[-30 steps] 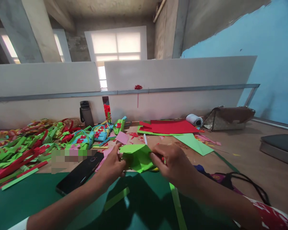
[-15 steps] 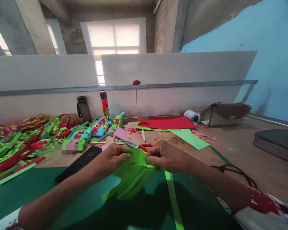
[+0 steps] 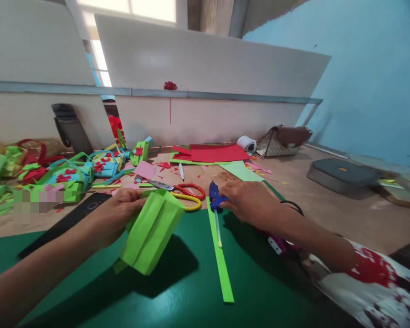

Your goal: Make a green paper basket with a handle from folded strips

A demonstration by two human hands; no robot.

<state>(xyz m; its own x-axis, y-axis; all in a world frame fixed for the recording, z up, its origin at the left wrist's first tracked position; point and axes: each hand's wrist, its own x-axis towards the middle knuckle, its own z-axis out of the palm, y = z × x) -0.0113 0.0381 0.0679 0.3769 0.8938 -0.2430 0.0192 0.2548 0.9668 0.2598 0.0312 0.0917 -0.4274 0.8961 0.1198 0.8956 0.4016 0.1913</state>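
Observation:
My left hand (image 3: pixel 118 214) is closed on the top edge of a small green paper bag (image 3: pixel 153 237), which tilts above the green mat. My right hand (image 3: pixel 246 202) grips the handle of a blue glue gun (image 3: pixel 214 198), a clear glue stick poking out of its back end. Under the gun a light green paper strip (image 3: pixel 223 273) lies lengthwise on the mat. Scissors with red and yellow handles (image 3: pixel 191 198) rest between the two hands, partly behind the bag. My right fingers are partly hidden by the hand itself.
A black phone (image 3: pixel 64 223) lies left of my left hand. Finished paper bags (image 3: pixel 68 175) and scraps crowd the left side. Red paper sheets (image 3: pixel 215 153), a white pen (image 3: pixel 181 172), a handbag (image 3: pixel 283 141) and a dark case (image 3: pixel 341 173) sit farther back. A bottle (image 3: pixel 71 130) stands at back left.
My right hand has let go of the green paper bag and moved right, now holding the glue gun. The bag has swung left and upright in my left hand. The view has turned right and down.

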